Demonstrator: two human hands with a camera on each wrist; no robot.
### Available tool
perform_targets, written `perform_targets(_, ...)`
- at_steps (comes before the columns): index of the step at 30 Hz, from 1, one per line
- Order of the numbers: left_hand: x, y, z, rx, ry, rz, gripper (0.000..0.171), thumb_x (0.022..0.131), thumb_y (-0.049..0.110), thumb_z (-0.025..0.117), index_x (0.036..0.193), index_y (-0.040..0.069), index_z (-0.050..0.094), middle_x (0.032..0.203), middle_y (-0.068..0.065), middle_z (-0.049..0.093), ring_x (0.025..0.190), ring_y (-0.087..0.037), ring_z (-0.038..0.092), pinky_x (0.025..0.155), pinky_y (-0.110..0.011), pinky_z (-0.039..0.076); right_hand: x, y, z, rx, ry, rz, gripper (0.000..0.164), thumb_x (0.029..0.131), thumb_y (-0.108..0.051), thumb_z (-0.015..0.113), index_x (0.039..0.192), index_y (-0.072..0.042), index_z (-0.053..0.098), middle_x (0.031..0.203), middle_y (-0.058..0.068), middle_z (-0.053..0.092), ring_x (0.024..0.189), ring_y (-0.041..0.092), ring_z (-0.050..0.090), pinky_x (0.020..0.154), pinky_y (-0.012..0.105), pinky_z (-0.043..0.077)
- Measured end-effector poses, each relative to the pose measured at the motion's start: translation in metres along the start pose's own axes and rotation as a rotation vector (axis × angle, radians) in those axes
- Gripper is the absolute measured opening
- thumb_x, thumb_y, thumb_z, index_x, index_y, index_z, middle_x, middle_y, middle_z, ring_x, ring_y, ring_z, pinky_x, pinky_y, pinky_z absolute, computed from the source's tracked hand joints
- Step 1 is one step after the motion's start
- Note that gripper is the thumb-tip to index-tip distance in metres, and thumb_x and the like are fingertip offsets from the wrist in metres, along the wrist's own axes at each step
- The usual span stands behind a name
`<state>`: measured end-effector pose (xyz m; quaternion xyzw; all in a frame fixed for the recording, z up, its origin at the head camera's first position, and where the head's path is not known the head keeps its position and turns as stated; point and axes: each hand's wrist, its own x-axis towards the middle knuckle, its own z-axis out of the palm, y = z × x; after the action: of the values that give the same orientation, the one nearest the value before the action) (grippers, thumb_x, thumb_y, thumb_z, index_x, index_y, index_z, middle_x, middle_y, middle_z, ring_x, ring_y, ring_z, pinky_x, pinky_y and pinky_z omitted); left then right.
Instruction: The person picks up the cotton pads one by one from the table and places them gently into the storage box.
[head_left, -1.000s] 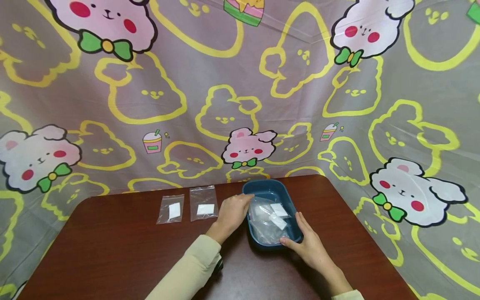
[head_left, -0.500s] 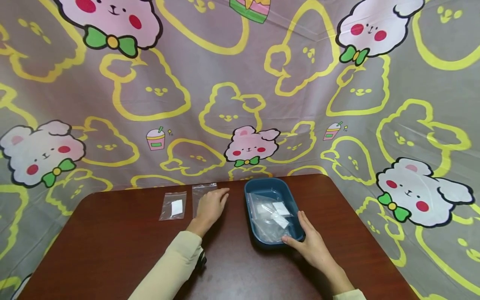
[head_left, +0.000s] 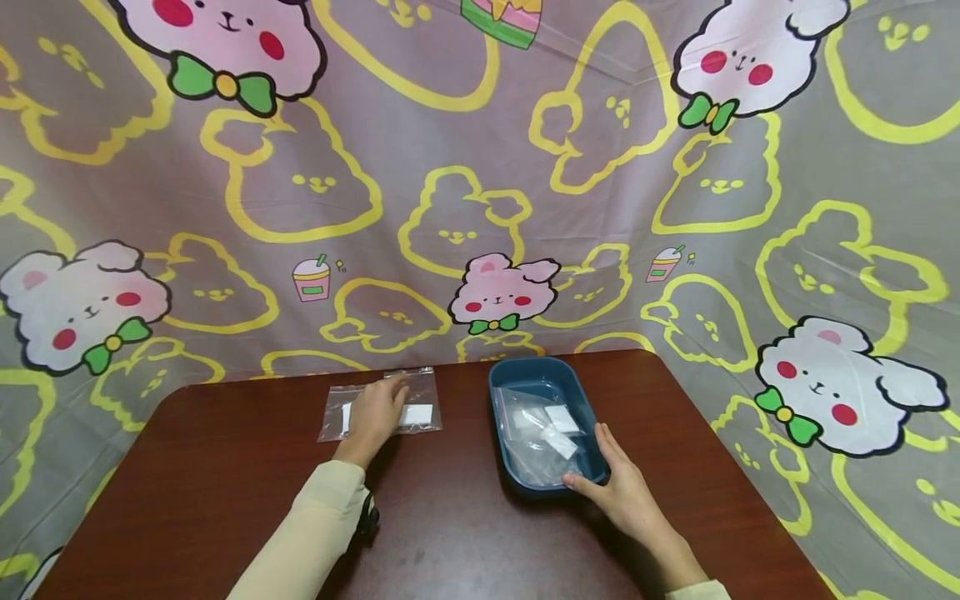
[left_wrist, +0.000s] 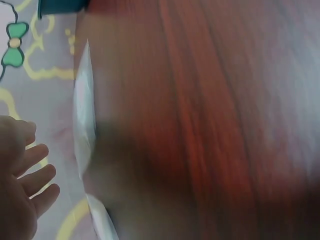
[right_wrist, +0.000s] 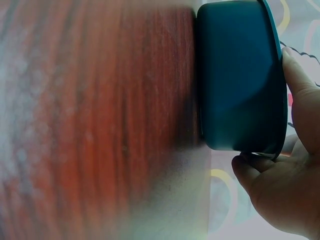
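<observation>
Head view: a dark reddish-brown surface point(head_left: 442, 525) fills the lower part, with patterned cloth point(head_left: 427, 150) printed with rabbits and yellow outlines behind it and to the right. On the left of the surface lie two clear zip bags side by side, the left bag point(head_left: 330, 425) and the right bag point(head_left: 426, 387), each with a white piece inside. The person's left hand point(head_left: 375, 414) is over them, partly hiding both; its sleeve point(head_left: 288, 533) is cream. Well apart, on the right, stands a blue container point(head_left: 534, 375) holding more clear bags point(head_left: 525, 454) with white pieces. The right hand point(head_left: 628, 492) holds it at the near right corner, thumb at the near rim and fingers along the right side.

Left wrist view, turned sideways: the left hand hangs with fingers apart and loosely bent, holding nothing. A gap separates it from pale bags seen edge-on along the surface. A corner of the blue container shows at the top.

Right wrist view, also sideways: the right hand grips the container's corner, one digit at the rim and others around the outer wall. The container sits upright on the surface.
</observation>
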<state>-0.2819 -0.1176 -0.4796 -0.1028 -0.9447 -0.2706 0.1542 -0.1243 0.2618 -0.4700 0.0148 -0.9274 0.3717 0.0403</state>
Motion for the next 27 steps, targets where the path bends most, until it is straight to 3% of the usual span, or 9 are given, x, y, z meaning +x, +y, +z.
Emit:
perform_targets(7,-0.006,-0.028,-0.011,0.006,-0.021,-0.078,0.03,0.097,0.018,0.067,0.124,0.005,0.07,0.11,-0.019,0.072,0.097,-0.044,0.068,0.079,-0.06,0.053,0.0,-0.001,-0.001,0.003,-0.005,0.012,0.108,0.082,-0.049,0.081,0.155,0.006,0.024,0.161,0.028,0.02,0.147,0.043,0.023,0.115,0.058,0.027)
perform_targets(11,-0.011,-0.042,-0.018,0.021,-0.054,-0.12,0.033,0.098,0.019,0.065,0.128,0.007,0.067,0.112,-0.019,0.071,0.098,-0.044,0.067,0.076,-0.061,0.054,-0.001,-0.002,-0.001,0.002,-0.01,0.02,0.109,0.082,-0.05,0.081,0.156,0.006,0.024,0.162,0.027,0.02,0.147,0.043,0.023,0.116,0.058,0.026)
perform_targets(13,-0.013,-0.049,-0.022,0.04,-0.088,-0.13,0.036,0.099,0.02,0.064,0.132,0.006,0.064,0.122,-0.021,0.068,0.103,-0.046,0.065,0.079,-0.062,0.053,-0.001,-0.001,-0.002,0.003,-0.01,0.021,0.109,0.082,-0.05,0.081,0.156,0.006,0.024,0.162,0.027,0.019,0.147,0.043,0.023,0.116,0.058,0.026)
perform_targets(17,-0.018,-0.062,-0.026,0.09,-0.202,-0.12,0.048,0.1,0.023,0.062,0.141,-0.001,0.054,0.142,-0.027,0.052,0.124,-0.049,0.052,0.097,-0.063,0.046,-0.001,-0.001,-0.002,0.001,-0.01,0.021,0.108,0.082,-0.049,0.081,0.156,0.006,0.024,0.162,0.027,0.02,0.147,0.043,0.023,0.116,0.058,0.026)
perform_targets(20,-0.021,-0.069,-0.026,0.112,-0.268,-0.102,0.053,0.101,0.023,0.06,0.144,-0.006,0.048,0.149,-0.03,0.043,0.135,-0.05,0.041,0.108,-0.062,0.036,-0.001,-0.001,-0.001,0.001,-0.011,0.02,0.108,0.082,-0.049,0.081,0.156,0.006,0.024,0.162,0.027,0.02,0.147,0.043,0.023,0.116,0.058,0.026)
perform_targets(27,-0.024,-0.075,-0.025,0.108,-0.276,-0.086,0.051,0.104,0.022,0.056,0.143,-0.009,0.047,0.151,-0.031,0.039,0.141,-0.05,0.032,0.114,-0.061,0.028,-0.002,0.001,0.0,0.0,-0.004,0.013,0.108,0.082,-0.049,0.08,0.156,0.006,0.024,0.161,0.027,0.02,0.147,0.044,0.024,0.115,0.059,0.026)
